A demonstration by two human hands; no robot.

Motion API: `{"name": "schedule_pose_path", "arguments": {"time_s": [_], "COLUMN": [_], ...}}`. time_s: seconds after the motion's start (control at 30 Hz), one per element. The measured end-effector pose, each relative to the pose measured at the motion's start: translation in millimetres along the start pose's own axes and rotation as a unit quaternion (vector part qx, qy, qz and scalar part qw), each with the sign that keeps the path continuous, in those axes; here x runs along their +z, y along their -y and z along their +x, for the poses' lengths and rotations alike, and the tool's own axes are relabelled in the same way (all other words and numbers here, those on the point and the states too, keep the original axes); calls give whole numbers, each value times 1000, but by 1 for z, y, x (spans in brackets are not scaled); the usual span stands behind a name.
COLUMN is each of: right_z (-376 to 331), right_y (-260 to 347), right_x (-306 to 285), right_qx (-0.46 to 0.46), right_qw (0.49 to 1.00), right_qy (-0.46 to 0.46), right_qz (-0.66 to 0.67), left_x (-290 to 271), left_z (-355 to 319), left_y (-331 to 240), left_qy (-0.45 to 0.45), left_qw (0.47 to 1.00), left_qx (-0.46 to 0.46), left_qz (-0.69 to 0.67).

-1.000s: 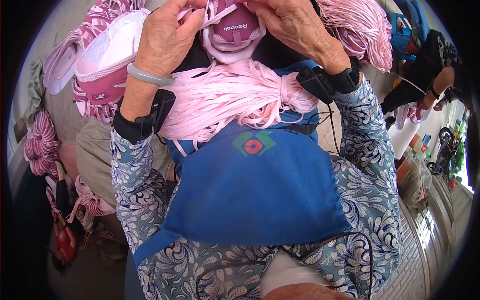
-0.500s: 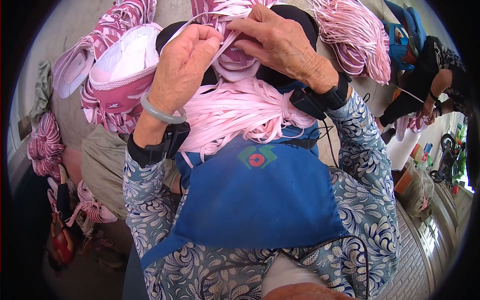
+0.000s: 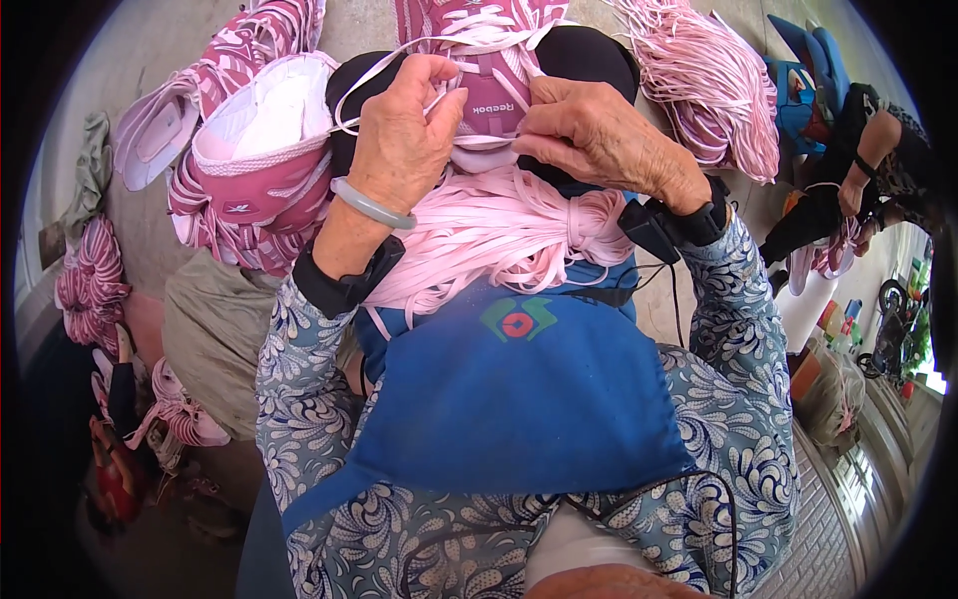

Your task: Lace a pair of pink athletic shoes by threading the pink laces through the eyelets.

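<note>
Left of the pink shoe [image 3: 489,108], the left hand [image 3: 407,128] is clamping a pale lace [image 3: 429,43]; at its right, the right hand [image 3: 604,138] is bending, its grip's closure indeterminable.

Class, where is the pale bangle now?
In the head view, left of centre, the bangle circles the wrist between the left hand and black strap, beside pink laces.

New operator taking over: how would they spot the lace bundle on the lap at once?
Start at the wide blue apron at lower centre. Just above it, below the pink sneaker at top centre, lies the pale pink shoelace bundle, fanned leftward and cinched near its right end. Unlike the other lace bundle at upper right, this one lies right against the apron.
</note>
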State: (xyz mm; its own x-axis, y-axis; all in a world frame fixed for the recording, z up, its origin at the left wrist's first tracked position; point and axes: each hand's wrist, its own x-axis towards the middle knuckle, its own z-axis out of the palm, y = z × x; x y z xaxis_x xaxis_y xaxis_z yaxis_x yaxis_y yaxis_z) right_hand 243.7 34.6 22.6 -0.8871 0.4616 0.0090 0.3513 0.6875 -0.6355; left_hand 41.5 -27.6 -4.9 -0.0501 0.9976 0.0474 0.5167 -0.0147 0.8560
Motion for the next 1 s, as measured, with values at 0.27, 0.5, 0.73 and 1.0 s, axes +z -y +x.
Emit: {"name": "schedule_pose_path", "arguments": {"time_s": [0.27, 0.5, 0.73, 1.0], "right_z": [6, 15, 22, 26], "right_y": [-3, -3, 1, 4], "right_x": [2, 3, 1, 0], "right_qx": [5, 95, 35, 40], "right_qw": [993, 972, 974, 973], "right_qy": [-110, -208, -197, -197], "right_qz": [-30, 49, -109, -116], "left_x": [4, 6, 8, 9], "left_z": [14, 22, 23, 26], "left_y": [15, 12, 17, 19], "left_qy": [-50, -39, -47, -50], "left_qw": [997, 996, 994, 988], "left_qx": [33, 11, 72, 107], "left_qz": [54, 79, 61, 104]}}
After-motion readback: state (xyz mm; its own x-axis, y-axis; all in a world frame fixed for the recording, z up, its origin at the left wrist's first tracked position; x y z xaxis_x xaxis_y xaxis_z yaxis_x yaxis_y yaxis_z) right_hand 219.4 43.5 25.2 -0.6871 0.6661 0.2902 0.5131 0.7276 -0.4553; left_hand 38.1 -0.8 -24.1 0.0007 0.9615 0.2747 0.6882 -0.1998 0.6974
